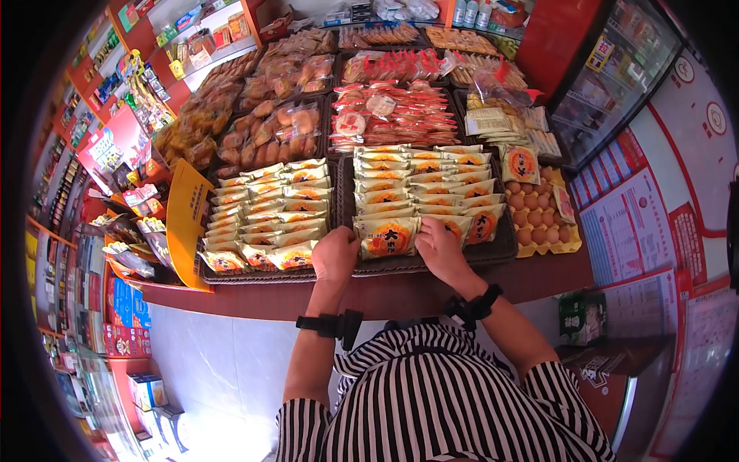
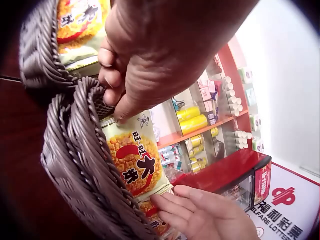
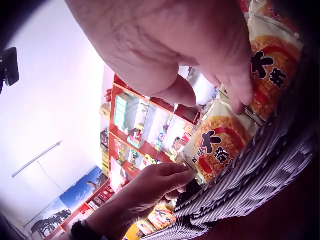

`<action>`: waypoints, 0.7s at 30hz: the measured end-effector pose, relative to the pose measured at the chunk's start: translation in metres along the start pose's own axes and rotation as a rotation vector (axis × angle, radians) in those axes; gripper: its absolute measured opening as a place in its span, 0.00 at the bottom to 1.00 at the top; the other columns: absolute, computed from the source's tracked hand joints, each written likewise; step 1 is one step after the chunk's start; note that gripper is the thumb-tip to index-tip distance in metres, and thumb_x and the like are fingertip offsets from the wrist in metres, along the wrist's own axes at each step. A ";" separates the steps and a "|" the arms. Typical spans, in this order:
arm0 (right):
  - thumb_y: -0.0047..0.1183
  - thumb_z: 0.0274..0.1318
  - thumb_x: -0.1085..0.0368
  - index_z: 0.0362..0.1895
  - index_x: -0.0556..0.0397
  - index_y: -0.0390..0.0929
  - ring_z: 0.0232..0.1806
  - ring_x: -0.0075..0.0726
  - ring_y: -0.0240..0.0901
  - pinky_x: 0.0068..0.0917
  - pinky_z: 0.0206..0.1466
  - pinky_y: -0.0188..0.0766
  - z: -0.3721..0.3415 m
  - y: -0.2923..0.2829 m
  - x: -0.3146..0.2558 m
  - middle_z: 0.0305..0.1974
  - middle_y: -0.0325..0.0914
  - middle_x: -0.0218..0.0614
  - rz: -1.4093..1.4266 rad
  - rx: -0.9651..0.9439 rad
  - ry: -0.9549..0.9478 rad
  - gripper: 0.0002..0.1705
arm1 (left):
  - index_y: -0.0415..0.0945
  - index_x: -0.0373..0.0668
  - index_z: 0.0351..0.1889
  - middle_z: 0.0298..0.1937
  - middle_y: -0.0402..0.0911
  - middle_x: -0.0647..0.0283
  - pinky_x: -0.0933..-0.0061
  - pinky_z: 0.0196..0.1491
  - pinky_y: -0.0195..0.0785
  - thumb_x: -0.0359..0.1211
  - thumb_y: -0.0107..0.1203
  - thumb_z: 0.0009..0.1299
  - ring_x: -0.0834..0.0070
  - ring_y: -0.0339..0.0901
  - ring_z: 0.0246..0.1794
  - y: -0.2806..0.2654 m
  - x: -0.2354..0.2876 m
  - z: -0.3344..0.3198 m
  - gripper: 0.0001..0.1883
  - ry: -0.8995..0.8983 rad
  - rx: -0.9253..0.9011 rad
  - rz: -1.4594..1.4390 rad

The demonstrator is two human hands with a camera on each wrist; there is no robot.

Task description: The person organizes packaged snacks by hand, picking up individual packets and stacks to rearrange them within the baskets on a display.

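Observation:
A cream-coloured rice cracker packet (image 1: 387, 238) with an orange picture and black lettering stands upright at the front of a dark wicker basket (image 1: 493, 250). My left hand (image 1: 336, 254) pinches its left edge; in the right wrist view the left thumb and forefinger (image 3: 175, 177) meet there. At the opposite edge my right hand (image 1: 444, 250) holds the packet, its fingertips over the front of the side seam. In the left wrist view, the right hand's fingers (image 2: 185, 207) are fairly straight. Rows of matching packets (image 1: 423, 181) fill the basket behind.
A second basket of similar packets (image 1: 269, 215) adjoins on the left. Eggs (image 1: 539, 219) sit in a yellow tray at right. Behind are trays of red-wrapped snacks (image 1: 392, 115) and bagged pastries (image 1: 269, 127). A yellow display box (image 1: 187, 223) stands at the counter's left end.

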State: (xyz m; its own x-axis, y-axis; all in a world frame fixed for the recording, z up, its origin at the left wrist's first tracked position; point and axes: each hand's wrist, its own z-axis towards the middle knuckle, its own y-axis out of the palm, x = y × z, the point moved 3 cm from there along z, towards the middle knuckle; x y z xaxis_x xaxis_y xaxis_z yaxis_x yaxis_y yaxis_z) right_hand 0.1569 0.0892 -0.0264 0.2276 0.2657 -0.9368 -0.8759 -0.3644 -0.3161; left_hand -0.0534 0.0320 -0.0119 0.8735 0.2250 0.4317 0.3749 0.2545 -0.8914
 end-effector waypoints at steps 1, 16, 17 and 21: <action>0.48 0.56 0.72 0.54 0.67 0.58 0.50 0.48 0.74 0.32 0.47 0.72 0.000 0.000 0.001 0.47 0.72 0.55 0.002 0.003 -0.001 0.23 | 0.75 0.45 0.35 0.32 0.80 0.57 0.59 0.36 0.69 0.40 0.59 0.59 0.57 0.78 0.35 -0.003 0.002 -0.001 0.12 -0.067 -0.040 -0.008; 0.51 0.52 0.70 0.37 0.58 0.73 0.34 0.43 0.76 0.32 0.37 0.71 -0.023 -0.093 -0.017 0.31 0.74 0.46 -0.059 0.223 -0.069 0.07 | 0.71 0.44 0.45 0.20 0.76 0.61 0.67 0.24 0.66 0.33 0.57 0.63 0.66 0.75 0.20 -0.011 0.007 -0.030 0.13 0.036 0.065 -0.195; 0.52 0.51 0.69 0.33 0.55 0.76 0.33 0.41 0.76 0.30 0.36 0.70 -0.025 -0.116 -0.007 0.29 0.75 0.43 -0.045 0.292 -0.005 0.05 | 0.72 0.45 0.44 0.21 0.76 0.61 0.67 0.24 0.66 0.32 0.57 0.63 0.67 0.75 0.20 -0.013 0.012 -0.035 0.12 0.051 0.079 -0.242; 0.53 0.48 0.66 0.39 0.55 0.74 0.40 0.49 0.72 0.36 0.43 0.68 -0.033 -0.222 0.007 0.35 0.74 0.44 -0.489 0.653 -0.060 0.11 | 0.75 0.41 0.42 0.24 0.77 0.59 0.69 0.28 0.68 0.29 0.56 0.63 0.68 0.77 0.23 -0.004 0.017 -0.044 0.09 0.042 0.054 -0.306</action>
State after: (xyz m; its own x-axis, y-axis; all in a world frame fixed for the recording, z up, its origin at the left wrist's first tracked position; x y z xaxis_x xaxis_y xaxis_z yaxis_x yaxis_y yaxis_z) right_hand 0.3675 0.1425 0.0321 0.6411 0.3139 -0.7003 -0.7591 0.3935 -0.5186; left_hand -0.0259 -0.0065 -0.0070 0.7352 0.0921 0.6716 0.6062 0.3541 -0.7122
